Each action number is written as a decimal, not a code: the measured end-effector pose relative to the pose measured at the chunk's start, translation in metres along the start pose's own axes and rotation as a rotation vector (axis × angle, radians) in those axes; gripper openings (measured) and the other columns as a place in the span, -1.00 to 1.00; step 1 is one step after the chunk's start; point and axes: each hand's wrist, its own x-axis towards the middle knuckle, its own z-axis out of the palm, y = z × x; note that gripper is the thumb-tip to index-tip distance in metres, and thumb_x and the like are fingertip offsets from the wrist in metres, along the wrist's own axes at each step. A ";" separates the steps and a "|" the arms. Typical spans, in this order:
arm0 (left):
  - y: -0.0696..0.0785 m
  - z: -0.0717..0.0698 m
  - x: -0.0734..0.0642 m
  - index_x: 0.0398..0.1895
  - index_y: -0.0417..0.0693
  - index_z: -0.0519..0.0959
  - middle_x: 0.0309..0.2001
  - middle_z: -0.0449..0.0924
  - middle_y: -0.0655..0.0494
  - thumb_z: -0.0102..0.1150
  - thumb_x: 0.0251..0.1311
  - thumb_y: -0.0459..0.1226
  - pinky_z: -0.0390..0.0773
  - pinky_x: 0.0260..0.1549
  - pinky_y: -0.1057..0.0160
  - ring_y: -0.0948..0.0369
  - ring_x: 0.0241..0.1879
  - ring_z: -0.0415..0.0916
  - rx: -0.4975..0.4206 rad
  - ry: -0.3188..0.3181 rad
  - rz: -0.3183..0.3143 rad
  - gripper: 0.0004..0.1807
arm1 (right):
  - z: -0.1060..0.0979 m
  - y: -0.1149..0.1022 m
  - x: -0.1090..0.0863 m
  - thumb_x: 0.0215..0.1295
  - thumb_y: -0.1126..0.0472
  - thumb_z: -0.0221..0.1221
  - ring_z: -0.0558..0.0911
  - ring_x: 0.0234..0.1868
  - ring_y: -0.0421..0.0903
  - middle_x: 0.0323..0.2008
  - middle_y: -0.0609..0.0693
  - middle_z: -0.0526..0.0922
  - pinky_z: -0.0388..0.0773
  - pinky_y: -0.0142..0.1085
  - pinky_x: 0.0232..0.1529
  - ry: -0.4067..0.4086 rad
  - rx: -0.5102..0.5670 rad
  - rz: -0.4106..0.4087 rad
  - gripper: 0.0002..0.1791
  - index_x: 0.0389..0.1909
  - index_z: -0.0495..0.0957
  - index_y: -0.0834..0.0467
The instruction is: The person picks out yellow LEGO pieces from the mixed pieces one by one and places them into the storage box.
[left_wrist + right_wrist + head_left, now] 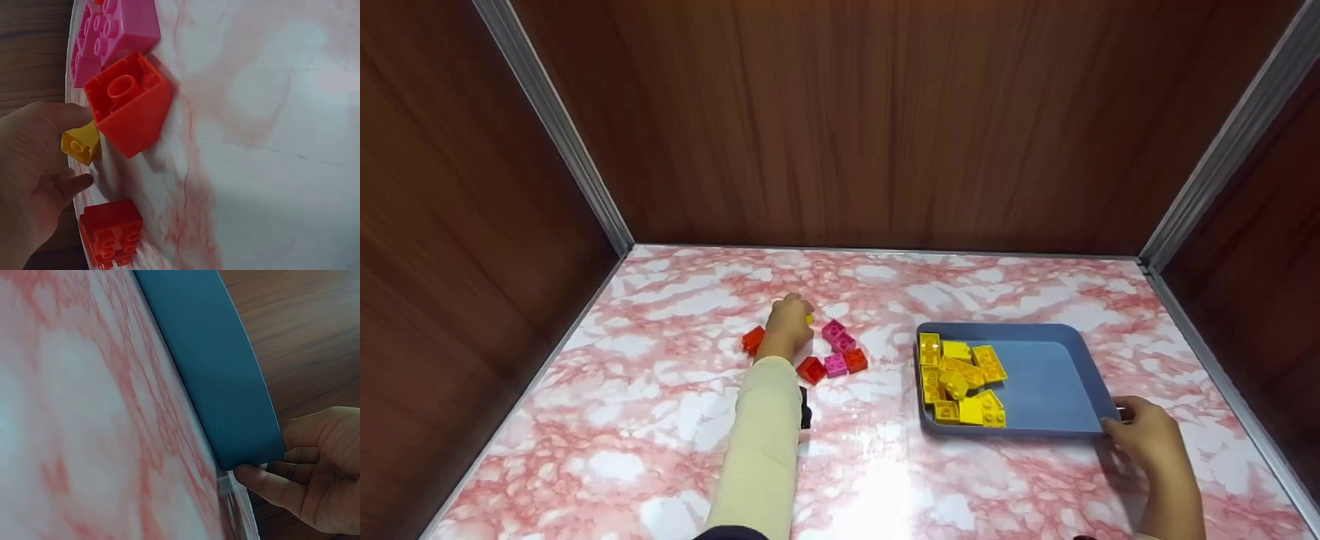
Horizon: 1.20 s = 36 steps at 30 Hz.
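Note:
My left hand (790, 324) reaches among loose toy bricks on the left part of the table. In the left wrist view a small yellow brick (81, 143) lies between its forefinger and thumb, with a gap showing at the thumb. A red sloped brick (135, 104) stands close in front of the forefinger, and another red brick (112, 230) lies below the thumb. My right hand (1147, 431) grips the near right corner of a blue-grey tray (1046, 382), fingers at its wall. Several yellow bricks (960, 371) fill the tray's left half.
Right of the left hand lie pink bricks (838, 336) and red bricks (855, 360); an orange-red brick (752, 340) is to its left. Brown wood-grain panels (885, 127) with metal edging enclose the marbled table (870, 420) at the back and sides.

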 end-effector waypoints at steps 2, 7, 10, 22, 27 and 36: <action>-0.002 0.000 -0.001 -0.04 -0.18 0.67 0.09 0.49 -0.13 0.27 0.01 -0.49 0.43 0.10 0.07 -0.12 0.09 0.41 0.003 0.004 0.014 -0.63 | 0.000 0.000 0.000 0.21 0.29 0.16 0.62 -0.20 0.22 -0.14 0.48 0.57 0.48 0.06 -0.13 0.000 0.003 0.003 -0.46 0.11 0.36 0.59; -0.007 0.001 -0.002 -0.24 -0.20 0.71 -0.16 0.56 -0.11 0.25 -0.03 -0.53 0.47 0.03 0.09 -0.07 -0.07 0.52 0.024 0.048 0.063 -0.75 | 0.000 0.000 0.000 0.21 0.30 0.15 0.60 -0.16 0.27 -0.12 0.50 0.56 0.46 0.11 -0.09 -0.002 0.013 0.011 -0.46 0.11 0.35 0.59; -0.008 0.000 -0.001 -0.30 -0.19 0.71 -0.19 0.56 -0.10 0.26 -0.04 -0.52 0.49 0.01 0.10 -0.06 -0.11 0.54 0.011 0.062 0.070 -0.79 | 0.000 0.000 0.000 0.21 0.30 0.14 0.58 -0.11 0.31 -0.11 0.50 0.56 0.43 0.14 -0.05 -0.004 0.017 0.013 -0.46 0.12 0.35 0.59; -0.009 -0.010 -0.010 -0.33 -0.18 0.72 -0.20 0.52 -0.05 0.34 -0.02 -0.43 0.50 -0.03 0.14 0.02 -0.15 0.50 -0.145 0.119 0.037 -0.86 | 0.000 0.000 0.001 0.19 0.30 0.15 0.57 -0.10 0.32 -0.11 0.49 0.57 0.43 0.14 -0.06 0.003 0.004 0.012 -0.46 0.10 0.37 0.59; -0.006 -0.011 -0.015 -0.31 -0.16 0.73 -0.21 0.53 -0.01 0.35 -0.01 -0.41 0.51 -0.05 0.15 0.05 -0.16 0.50 -0.121 0.146 0.098 -0.85 | 0.000 0.000 0.001 0.21 0.29 0.17 0.64 -0.21 0.17 -0.10 0.49 0.56 0.54 -0.07 -0.21 -0.012 0.007 0.009 -0.44 0.12 0.35 0.60; 0.003 -0.016 -0.027 -0.30 -0.13 0.73 -0.21 0.50 0.04 0.38 0.02 -0.37 0.54 -0.04 0.16 0.10 -0.17 0.50 -0.136 0.147 0.086 -0.85 | 0.000 0.001 0.003 0.23 0.29 0.18 0.64 -0.21 0.18 -0.11 0.50 0.56 0.52 -0.01 -0.17 -0.011 -0.005 0.013 -0.44 0.13 0.34 0.60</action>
